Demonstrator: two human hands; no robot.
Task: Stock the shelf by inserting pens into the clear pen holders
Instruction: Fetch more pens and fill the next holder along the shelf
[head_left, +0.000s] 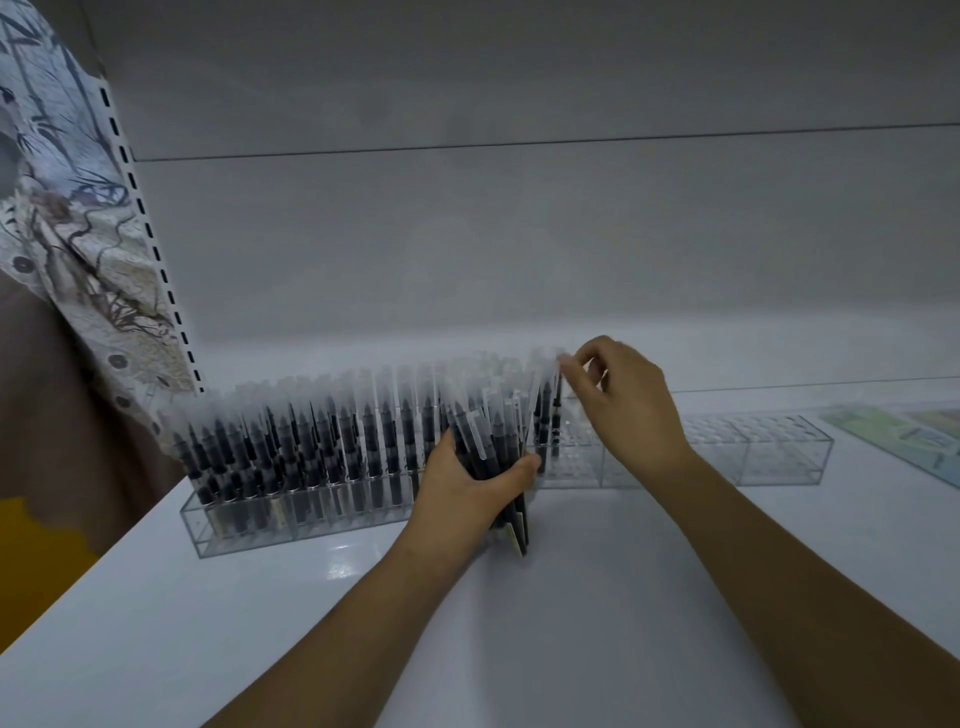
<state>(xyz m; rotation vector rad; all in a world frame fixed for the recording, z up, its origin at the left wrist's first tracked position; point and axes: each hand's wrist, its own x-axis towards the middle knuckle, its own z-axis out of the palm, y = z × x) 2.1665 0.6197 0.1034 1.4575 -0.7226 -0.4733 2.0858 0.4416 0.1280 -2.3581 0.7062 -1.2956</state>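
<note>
- Right hand (626, 402): thumb and forefinger pinch the frosted cap of a single pen (557, 400), which stands upright at the right edge of the filled rows; other fingers loosely curled.
- Left hand (470, 480): wraps a bundle of pens (498, 457), caps up, lower ends resting on the white shelf (597, 597) just in front of the holders.
- Key relation: the pinched pen's long axis runs vertical, over the hole grid; its lower end appears in or at a hole, exact seating too blurred to tell. Judged next motion is straight down.
- Filled clear pen holder (291, 512) spans the left, packed with black pens.
- Empty clear pen holders (753, 457) continue rightward from the right hand, holes unfilled — open room lies that way, so the right hand is the nearer one.
- Bundle sits just left of the work spot, near enough for short reaches.
- Far right: a printed card (904, 434) flat on the shelf.
- Far left: slotted upright (150, 244), patterned fabric (62, 208) beside it.
</note>
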